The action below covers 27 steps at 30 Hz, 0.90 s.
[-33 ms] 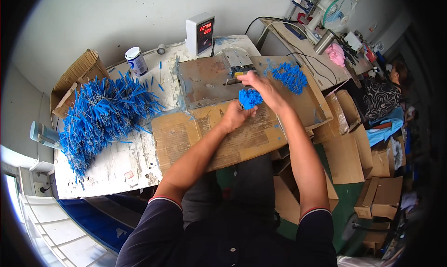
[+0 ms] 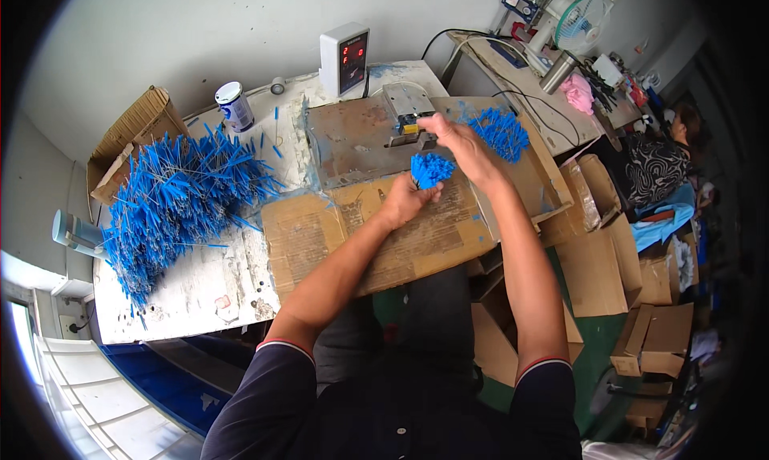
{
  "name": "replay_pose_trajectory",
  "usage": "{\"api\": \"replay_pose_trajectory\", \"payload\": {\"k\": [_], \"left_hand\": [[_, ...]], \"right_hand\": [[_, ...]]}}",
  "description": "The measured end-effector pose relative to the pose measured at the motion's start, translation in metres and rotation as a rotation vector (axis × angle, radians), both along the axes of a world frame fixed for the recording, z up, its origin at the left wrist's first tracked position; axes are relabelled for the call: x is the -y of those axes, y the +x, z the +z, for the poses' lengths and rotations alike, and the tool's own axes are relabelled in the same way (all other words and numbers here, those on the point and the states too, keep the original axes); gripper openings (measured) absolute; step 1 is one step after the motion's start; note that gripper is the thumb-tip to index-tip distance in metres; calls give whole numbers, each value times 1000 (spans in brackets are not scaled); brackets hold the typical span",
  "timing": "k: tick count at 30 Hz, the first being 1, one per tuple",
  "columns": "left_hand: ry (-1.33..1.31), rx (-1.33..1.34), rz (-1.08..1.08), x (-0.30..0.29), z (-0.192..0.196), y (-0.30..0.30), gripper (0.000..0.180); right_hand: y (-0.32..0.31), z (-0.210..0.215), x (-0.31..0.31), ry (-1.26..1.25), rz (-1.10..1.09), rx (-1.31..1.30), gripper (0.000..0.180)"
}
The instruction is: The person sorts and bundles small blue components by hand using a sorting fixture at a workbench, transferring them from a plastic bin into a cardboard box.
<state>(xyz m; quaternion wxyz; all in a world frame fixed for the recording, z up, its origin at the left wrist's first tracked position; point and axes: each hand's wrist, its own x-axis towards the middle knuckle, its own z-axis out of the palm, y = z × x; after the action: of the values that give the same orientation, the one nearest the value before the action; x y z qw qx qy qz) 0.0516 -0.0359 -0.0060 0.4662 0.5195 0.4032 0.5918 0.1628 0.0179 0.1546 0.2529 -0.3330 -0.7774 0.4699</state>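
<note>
The flat cardboard (image 2: 312,232) just left of centre leaves room to pass; the blue bundle (image 2: 431,170) at centre, machine (image 2: 410,101) at upper centre and heap (image 2: 180,199) at left obstruct.

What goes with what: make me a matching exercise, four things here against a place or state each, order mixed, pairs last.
Things:
1. Left hand
2. Right hand
3. Large blue heap
4. White display box

Places and states:
A. Spread over the left side of the white bench
B. Showing red lit characters
C. Gripping a blue bundle
D. At the small metal machine

Pairs: 1-C, 2-D, 3-A, 4-B
</note>
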Motion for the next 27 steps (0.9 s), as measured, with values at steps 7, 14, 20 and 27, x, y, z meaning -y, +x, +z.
{"api": "replay_pose_trajectory", "payload": {"k": [7,14,20,27], "left_hand": [[139,-36,69,-1,-4,3,9],[-74,-12,-37,8,4,-2,8],[-111,-297,-4,6,-1,1,13],[179,-323,109,5,-10,0,32]], "right_hand": [[-10,-10,19,551,-5,375,60],[6,-27,-1,50,-166,-195,60],[-5,-66,26,743,-148,281,49],[1,-49,29,768,-156,294,47]]}}
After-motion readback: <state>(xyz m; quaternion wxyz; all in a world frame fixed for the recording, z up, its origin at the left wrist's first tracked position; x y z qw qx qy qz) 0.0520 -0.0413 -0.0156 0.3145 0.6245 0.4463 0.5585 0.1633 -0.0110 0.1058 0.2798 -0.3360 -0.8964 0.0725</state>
